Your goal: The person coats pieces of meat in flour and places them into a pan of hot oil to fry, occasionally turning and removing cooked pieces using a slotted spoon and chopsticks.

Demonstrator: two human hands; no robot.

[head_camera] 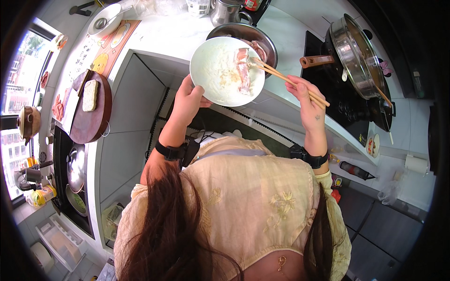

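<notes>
My left hand grips the rim of a white bowl, which is held up in front of me and tilted so its inside shows. White powder and a tan patch of grains coat the inside. A strip of raw meat, pink with white powder on it, lies along the bowl's right side. A pair of wooden chopsticks is in my right hand; their tips reach over the bowl's right rim beside the meat. Behind the bowl stands a steel basin with more raw meat, partly hidden.
At right, a steel steamer pot and a pan's brown handle sit over the black cooktop. A round chopping board at left carries a cleaver and a pale block. A white bowl with a ladle stands far left.
</notes>
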